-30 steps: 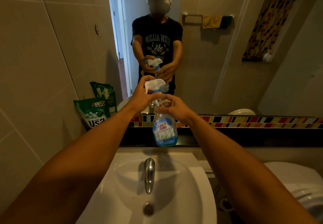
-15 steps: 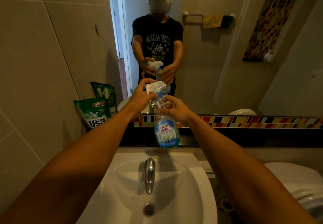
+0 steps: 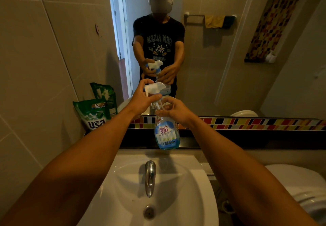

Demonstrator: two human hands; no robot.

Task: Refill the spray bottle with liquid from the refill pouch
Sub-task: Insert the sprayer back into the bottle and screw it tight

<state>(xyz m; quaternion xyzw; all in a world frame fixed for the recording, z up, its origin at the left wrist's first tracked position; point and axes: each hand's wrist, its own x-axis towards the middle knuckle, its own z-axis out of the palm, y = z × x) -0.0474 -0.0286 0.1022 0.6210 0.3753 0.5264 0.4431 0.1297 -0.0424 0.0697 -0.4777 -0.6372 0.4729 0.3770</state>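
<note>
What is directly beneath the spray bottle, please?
The spray bottle, gripped by the left hand and right hand, is over the dark ledge behind the sink. Whether its base touches it cannot be seen.

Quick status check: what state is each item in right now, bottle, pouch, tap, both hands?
Clear blue-labelled spray bottle: held above the sink, upright.
White trigger sprayer head: at bottle top, gripped.
Green refill pouch: standing against the wall, untouched.
Chrome tap: off.
Left hand: gripping sprayer head.
Right hand: holding bottle neck.
</note>
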